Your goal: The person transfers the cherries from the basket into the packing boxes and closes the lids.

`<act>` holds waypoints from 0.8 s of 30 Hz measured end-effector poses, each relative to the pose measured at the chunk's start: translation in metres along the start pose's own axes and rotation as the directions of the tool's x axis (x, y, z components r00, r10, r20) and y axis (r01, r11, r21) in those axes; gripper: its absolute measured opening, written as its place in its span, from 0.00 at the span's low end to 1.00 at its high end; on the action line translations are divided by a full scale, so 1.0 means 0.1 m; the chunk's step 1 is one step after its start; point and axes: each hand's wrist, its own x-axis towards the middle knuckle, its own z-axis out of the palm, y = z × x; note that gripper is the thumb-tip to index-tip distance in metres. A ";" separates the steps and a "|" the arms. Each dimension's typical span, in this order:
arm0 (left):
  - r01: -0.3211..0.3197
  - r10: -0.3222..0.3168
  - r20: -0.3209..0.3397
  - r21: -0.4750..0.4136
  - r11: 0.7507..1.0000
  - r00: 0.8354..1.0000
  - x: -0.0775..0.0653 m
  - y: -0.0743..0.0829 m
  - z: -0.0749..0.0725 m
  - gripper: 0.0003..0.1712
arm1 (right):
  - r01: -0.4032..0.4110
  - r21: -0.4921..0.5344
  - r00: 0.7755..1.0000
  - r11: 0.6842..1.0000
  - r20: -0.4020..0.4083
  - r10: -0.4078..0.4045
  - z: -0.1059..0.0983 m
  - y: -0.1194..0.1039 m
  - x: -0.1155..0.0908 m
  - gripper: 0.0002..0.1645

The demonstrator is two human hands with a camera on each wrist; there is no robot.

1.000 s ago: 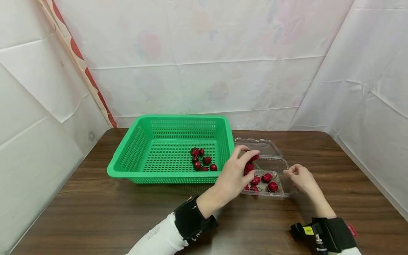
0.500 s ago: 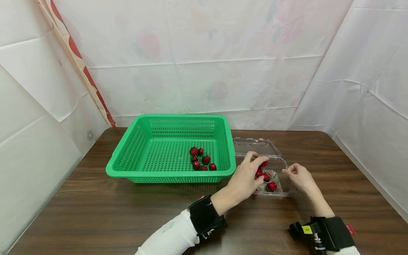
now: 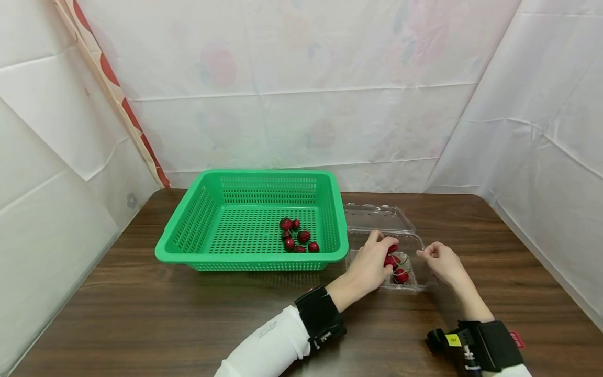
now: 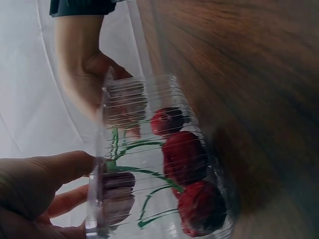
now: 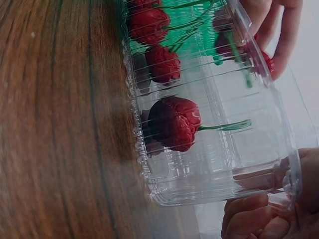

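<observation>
My left hand (image 3: 368, 266) holds red cherries (image 3: 393, 248) with green stems, low over the clear plastic box (image 3: 412, 287). In the right wrist view a held cherry (image 5: 266, 62) shows between its fingers; how many it holds I cannot tell. With thumb and fingertips my right hand (image 3: 443, 262) pinches the right rim of that box. Other cherries (image 3: 401, 276) lie on the box floor, partly hidden by my left hand. Seen through the ribbed wall in the left wrist view, a few cherries (image 4: 199, 209) sit close together.
A green perforated basket (image 3: 249, 258) stands left of the box, with several cherries (image 3: 303, 236) toward its right front. The box's open clear lid (image 3: 379, 215) lies behind it. White sheeting (image 3: 301, 120) encloses the brown wooden table (image 3: 226, 314) at the back and sides.
My left hand has moved right and slightly down, from the box's left side to over its middle, with the cherries in its grip. The right hand has stayed on the rim.
</observation>
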 end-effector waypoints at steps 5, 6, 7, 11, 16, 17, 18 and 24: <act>0.038 -0.038 0.024 0.023 0.999 0.999 0.04 -0.02 0.06 0.25 | -0.010 0.005 1.000 1.000 -0.003 0.010 0.00 0.00 0.00 0.15; 0.047 -0.048 0.031 0.027 0.999 0.998 0.05 -0.02 0.07 0.25 | -0.010 0.005 1.000 1.000 -0.002 0.010 0.00 0.00 0.00 0.15; 0.054 -0.056 0.036 0.033 0.998 0.998 0.06 -0.02 0.08 0.25 | -0.010 0.004 1.000 1.000 -0.002 0.010 0.00 0.00 0.00 0.15; 0.080 -0.084 0.058 0.073 0.994 0.995 0.09 -0.02 0.11 0.25 | -0.008 0.007 1.000 1.000 0.001 0.008 0.00 -0.01 0.00 0.16; 0.099 -0.110 0.078 0.134 0.986 0.991 0.12 -0.02 0.15 0.26 | -0.005 0.010 1.000 1.000 0.009 0.004 0.00 -0.01 -0.01 0.16; 0.098 -0.111 0.080 0.150 0.984 0.991 0.12 -0.02 0.16 0.26 | -0.004 0.009 1.000 1.000 0.010 0.004 0.00 -0.01 -0.01 0.16; 0.094 -0.108 0.082 0.165 0.982 0.991 0.13 -0.02 0.16 0.25 | -0.004 0.007 1.000 1.000 0.011 0.004 0.00 -0.01 -0.01 0.16; 0.059 -0.088 0.112 0.242 0.968 0.990 0.16 -0.02 0.18 0.25 | -0.007 0.004 1.000 1.000 0.009 0.007 0.01 -0.01 -0.01 0.16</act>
